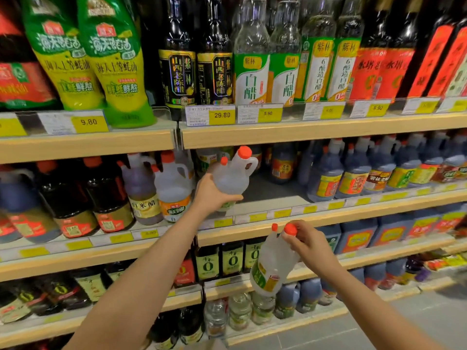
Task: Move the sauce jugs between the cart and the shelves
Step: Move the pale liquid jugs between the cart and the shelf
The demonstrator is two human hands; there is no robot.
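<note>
1. supermarket shelves (316, 133) with pale wood-look edges fill the view, with yellow price tags (222, 114) clipped along their fronts and a grey floor at the lower right.
2. on the top shelf stand green and yellow sauce pouches (116, 64), dark vinegar bottles (177, 72) and clear white-vinegar bottles (251, 72).
3. the left hand (211, 194) reaches up to the second shelf and cups the lower body of a clear jug (231, 175) with an orange cap, fingers curled under it and thumb round its front.
4. this clear jug is tilted, its cap leaning to the right, and sits over a bare stretch of the second shelf; whether its base touches the shelf cannot be told.
5. just to its left stands a white jug (171, 190) with an orange label, and beside that a dark purple jug (140, 185).
6. the right hand (312, 245) is lower, in front of the third shelf's edge, and its fingers curl round the neck and handle of a second clear jug (273, 266).
7. that second clear jug hangs tilted in the air, orange cap at top, green and yellow label near its base, clear of any shelf.
8. blue-tinted dark jugs (353, 170) line the right of the second shelf.
</note>
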